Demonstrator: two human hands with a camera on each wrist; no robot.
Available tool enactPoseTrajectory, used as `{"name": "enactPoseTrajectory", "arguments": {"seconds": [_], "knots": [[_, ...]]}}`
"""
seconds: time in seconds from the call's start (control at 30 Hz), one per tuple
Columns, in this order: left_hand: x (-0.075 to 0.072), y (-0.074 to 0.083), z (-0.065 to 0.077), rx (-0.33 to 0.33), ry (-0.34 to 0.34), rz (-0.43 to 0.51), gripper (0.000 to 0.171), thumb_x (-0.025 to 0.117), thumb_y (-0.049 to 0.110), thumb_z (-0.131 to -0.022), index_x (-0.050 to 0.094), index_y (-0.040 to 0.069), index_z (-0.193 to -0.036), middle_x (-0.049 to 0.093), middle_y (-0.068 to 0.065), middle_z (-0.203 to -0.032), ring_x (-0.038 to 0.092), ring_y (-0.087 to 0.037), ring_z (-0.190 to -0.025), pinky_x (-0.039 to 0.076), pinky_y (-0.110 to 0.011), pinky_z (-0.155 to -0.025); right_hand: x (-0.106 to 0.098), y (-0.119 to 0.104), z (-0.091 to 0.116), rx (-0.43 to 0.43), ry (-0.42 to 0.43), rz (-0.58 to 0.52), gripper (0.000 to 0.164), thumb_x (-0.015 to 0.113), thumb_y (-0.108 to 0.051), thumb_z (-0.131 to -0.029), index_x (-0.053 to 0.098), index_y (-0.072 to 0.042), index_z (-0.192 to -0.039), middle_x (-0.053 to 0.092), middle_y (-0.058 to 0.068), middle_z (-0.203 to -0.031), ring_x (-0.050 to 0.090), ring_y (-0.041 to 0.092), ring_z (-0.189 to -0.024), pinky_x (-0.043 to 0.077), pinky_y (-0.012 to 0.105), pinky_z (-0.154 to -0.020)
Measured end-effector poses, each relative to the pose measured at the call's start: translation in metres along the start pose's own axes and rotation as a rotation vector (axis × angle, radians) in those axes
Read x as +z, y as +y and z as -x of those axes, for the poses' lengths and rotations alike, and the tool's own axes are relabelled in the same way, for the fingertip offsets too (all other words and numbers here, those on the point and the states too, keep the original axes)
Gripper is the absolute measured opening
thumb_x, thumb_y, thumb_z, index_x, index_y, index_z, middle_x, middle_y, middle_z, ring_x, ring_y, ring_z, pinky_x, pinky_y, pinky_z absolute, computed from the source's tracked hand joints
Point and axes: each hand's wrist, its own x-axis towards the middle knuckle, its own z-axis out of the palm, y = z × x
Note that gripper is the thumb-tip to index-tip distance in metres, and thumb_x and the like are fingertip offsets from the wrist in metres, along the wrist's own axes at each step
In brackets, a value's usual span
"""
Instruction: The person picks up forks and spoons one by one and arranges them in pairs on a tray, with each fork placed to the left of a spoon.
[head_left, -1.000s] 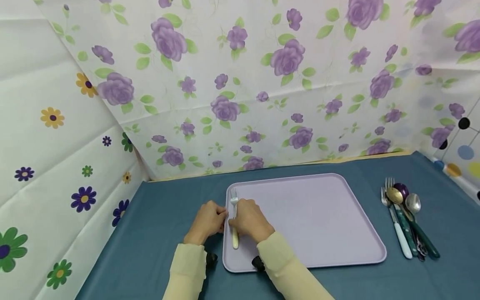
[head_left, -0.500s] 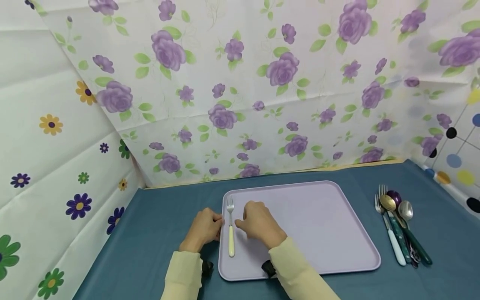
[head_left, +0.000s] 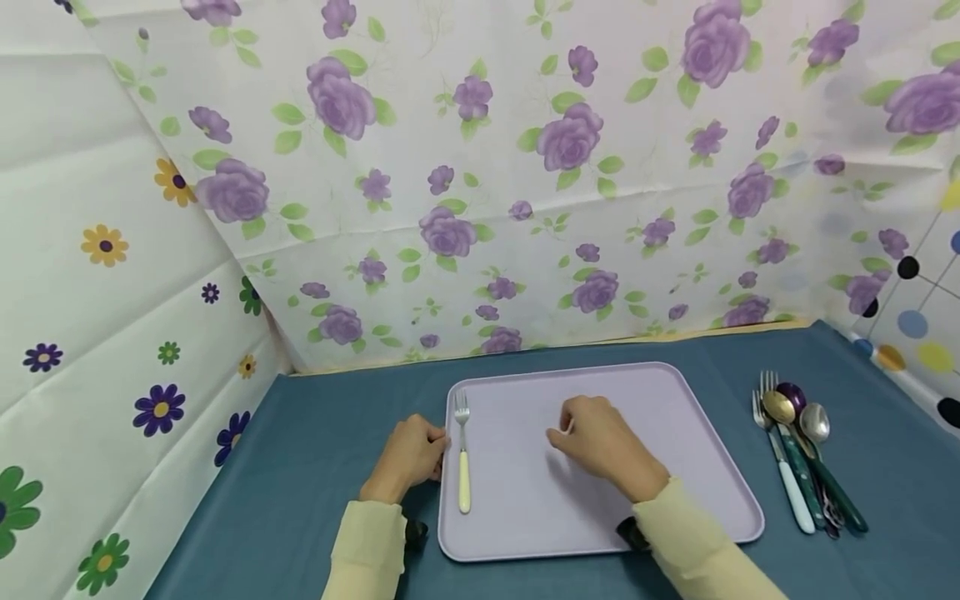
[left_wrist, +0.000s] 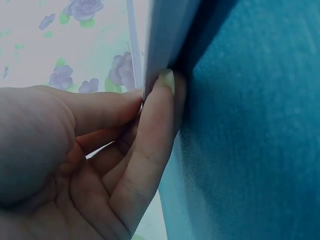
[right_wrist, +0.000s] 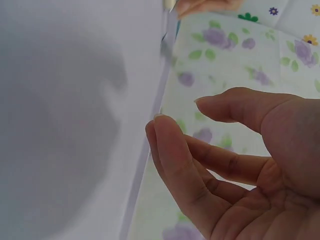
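Note:
A pale lilac tray (head_left: pixel 540 508) lies on the blue cloth. My left hand (head_left: pixel 407 457) pinches its left rim; in the left wrist view the thumb rests on one side of the rim and the forefinger (left_wrist: pixel 150 135) on the other. A fork (head_left: pixel 464 475) with a cream handle lies along the left side of the tray, tines pointing away from me. Above the tray's middle hovers my right hand (head_left: pixel 606 442), holding nothing. The right wrist view has its fingers (right_wrist: pixel 175 160) loosely bent, with a gap between thumb and fingertips.
A bunch of cutlery lies on the cloth (head_left: pixel 337 433) right of the tray: a fork with a white handle (head_left: pixel 795 492), a gold spoon (head_left: pixel 779 407), a silver spoon (head_left: pixel 814 422) and others partly overlapped. Flowered sheets (head_left: pixel 510 250) stand upright behind and at the sides.
My right hand has let go of the cream-handled fork, leaving it on the tray, and has moved right to above the tray's middle. The left hand stays at the rim.

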Motion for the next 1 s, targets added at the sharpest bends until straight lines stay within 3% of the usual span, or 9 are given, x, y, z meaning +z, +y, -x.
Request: {"name": "enactPoseTrajectory", "arguments": {"seconds": [0.2,0.47,1.0], "knots": [[0.004,-0.002,0.003,0.001,0.0,0.013,0.018,0.058,0.004,-0.094,0.074,-0.003,-0.096,0.061,-0.007,-0.062,0.058,-0.014,-0.049,0.053,-0.027,-0.047,-0.029,0.045,0.02,0.067,-0.008,0.05,0.016,0.072,-0.021,-0.082,0.066,-0.007,-0.077,0.064,0.003,-0.072,0.052,0.011,-0.057,0.047,0.03,-0.05],[0.006,-0.006,0.005,-0.001,0.007,0.011,0.017,0.058,0.002,-0.093,0.073,-0.004,-0.099,0.06,-0.007,-0.064,0.057,-0.012,-0.049,0.053,-0.027,-0.047,-0.07,0.104,0.035,0.174,-0.099,0.128,0.02,0.068,-0.021,-0.086,0.066,-0.001,-0.083,0.061,0.007,-0.073,0.051,0.017,-0.059,0.045,0.034,-0.05],[0.001,-0.002,0.001,-0.006,0.023,0.008,0.019,0.057,0.003,-0.094,0.073,-0.005,-0.102,0.061,-0.007,-0.063,0.058,-0.013,-0.048,0.053,-0.028,-0.047,-0.129,0.153,0.046,0.337,-0.267,0.113,0.022,0.065,-0.019,-0.089,0.066,0.002,-0.089,0.06,0.009,-0.075,0.052,0.019,-0.062,0.045,0.037,-0.054]]}}
